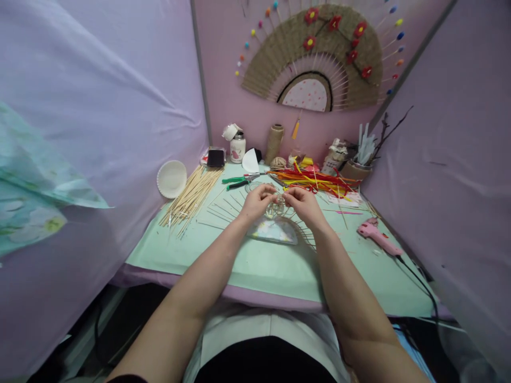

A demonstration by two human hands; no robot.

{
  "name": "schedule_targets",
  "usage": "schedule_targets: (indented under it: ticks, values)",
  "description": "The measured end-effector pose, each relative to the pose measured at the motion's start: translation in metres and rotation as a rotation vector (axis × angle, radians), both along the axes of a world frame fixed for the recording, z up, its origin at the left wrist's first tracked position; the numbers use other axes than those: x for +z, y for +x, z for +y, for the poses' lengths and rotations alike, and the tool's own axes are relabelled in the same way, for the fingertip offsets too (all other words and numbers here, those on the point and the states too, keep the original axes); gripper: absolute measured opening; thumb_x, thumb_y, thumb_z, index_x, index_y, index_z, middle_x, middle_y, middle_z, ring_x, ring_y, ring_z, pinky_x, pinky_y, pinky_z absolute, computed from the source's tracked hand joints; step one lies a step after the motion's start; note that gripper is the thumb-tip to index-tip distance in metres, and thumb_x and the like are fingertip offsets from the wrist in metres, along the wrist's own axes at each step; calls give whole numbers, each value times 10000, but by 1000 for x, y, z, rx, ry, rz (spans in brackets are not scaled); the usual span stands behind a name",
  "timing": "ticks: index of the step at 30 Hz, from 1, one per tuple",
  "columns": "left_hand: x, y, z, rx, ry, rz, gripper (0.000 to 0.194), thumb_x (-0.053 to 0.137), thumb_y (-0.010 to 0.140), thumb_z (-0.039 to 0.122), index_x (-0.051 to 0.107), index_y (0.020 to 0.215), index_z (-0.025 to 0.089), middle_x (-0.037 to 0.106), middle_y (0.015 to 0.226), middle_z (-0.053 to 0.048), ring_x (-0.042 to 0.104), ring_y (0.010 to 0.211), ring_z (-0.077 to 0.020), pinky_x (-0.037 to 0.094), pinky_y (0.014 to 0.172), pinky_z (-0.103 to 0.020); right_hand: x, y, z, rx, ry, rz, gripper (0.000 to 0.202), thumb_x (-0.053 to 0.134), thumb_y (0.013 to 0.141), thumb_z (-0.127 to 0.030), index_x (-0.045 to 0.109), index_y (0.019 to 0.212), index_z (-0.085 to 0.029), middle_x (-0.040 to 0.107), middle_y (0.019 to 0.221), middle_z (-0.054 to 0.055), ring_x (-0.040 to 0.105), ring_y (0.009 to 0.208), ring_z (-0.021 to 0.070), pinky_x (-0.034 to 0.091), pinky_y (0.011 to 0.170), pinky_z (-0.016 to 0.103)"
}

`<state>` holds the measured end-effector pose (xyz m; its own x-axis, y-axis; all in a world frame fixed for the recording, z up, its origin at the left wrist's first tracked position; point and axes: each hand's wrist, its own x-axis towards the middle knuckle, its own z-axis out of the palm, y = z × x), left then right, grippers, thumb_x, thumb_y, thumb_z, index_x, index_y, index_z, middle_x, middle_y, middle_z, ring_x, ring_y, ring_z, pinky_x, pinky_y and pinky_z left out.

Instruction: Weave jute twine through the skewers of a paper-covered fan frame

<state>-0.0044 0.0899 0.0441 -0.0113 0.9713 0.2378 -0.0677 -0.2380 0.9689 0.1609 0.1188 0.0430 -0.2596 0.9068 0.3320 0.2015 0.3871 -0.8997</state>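
Both of my hands meet over the middle of the table, fingers bent and pinched. My left hand (258,200) and my right hand (300,203) grip opposite sides of a tangle of thin, pale twine or wire (275,208); its exact kind is too small to tell. Beneath them lies a half-round piece with a pale floral pattern (275,233). Thin sticks (221,213) fan outward from it on both sides, partly covered by my hands and forearms. Just beyond my left hand rest green-handled pliers (235,181) and another tool with black grips.
Bamboo sticks (190,197) are heaped at left by a white fluted dish (171,179). Red, orange and yellow strips (319,178) lie behind my hands. A pink glue gun (379,238) with a trailing cord sits right. Jars and a twine spool (274,143) line the back.
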Motion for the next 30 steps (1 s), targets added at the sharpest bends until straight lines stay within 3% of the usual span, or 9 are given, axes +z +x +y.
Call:
schedule_targets:
  ticks: [2, 8, 11, 16, 23, 27, 30]
  values:
    - [-2, 0, 1, 25, -21, 79, 44, 661, 759, 170, 618, 756, 162, 622, 593, 2, 558, 577, -117, 391, 597, -222, 1, -1, -2, -30, 49, -29, 308, 643, 762, -493, 586, 704, -195, 543, 616, -14, 463, 588, 133, 371, 561, 274]
    - [-6, -4, 4, 100, -12, 181, 187, 725, 723, 269, 636, 608, 151, 532, 563, 15, 428, 549, -97, 292, 535, -227, 3, -11, -13, -87, 173, -99, 226, 582, 814, -425, 588, 742, -211, 574, 676, 10, 482, 616, 154, 388, 597, 293]
    - [-4, -5, 3, 71, -83, 69, 170, 755, 704, 274, 662, 639, 147, 507, 555, 19, 384, 517, -80, 249, 496, -223, 2, -15, -20, -81, 237, -125, 240, 562, 847, -444, 588, 760, -222, 590, 692, 20, 493, 620, 162, 400, 605, 300]
    - [2, -11, 0, -146, -324, -302, 257, 795, 679, 287, 590, 627, 141, 290, 489, 84, 170, 408, -18, 76, 411, -212, -3, -18, -24, -80, 286, -186, 249, 559, 868, -438, 597, 746, -224, 594, 668, 20, 505, 600, 166, 411, 605, 311]
    - [6, -14, 1, -214, -443, -506, 203, 784, 672, 194, 598, 700, 116, 396, 519, 81, 196, 376, 22, 103, 355, -134, -7, -18, -21, -45, 296, -243, 200, 580, 856, -372, 623, 733, -220, 603, 658, 17, 505, 617, 167, 404, 622, 308]
    - [7, -14, -1, -306, -460, -565, 211, 786, 680, 188, 603, 754, 113, 498, 591, 55, 233, 378, 30, 112, 342, -110, -6, -17, -19, 2, 192, -175, 217, 608, 827, -391, 642, 721, -205, 592, 641, 3, 490, 602, 151, 393, 594, 290]
    - [9, -15, -4, -366, -456, -559, 232, 802, 671, 200, 620, 784, 111, 524, 607, 48, 238, 382, 31, 120, 342, -104, -5, -16, -17, 51, 98, -116, 233, 609, 818, -413, 692, 841, -196, 593, 640, -3, 487, 586, 143, 386, 571, 283]
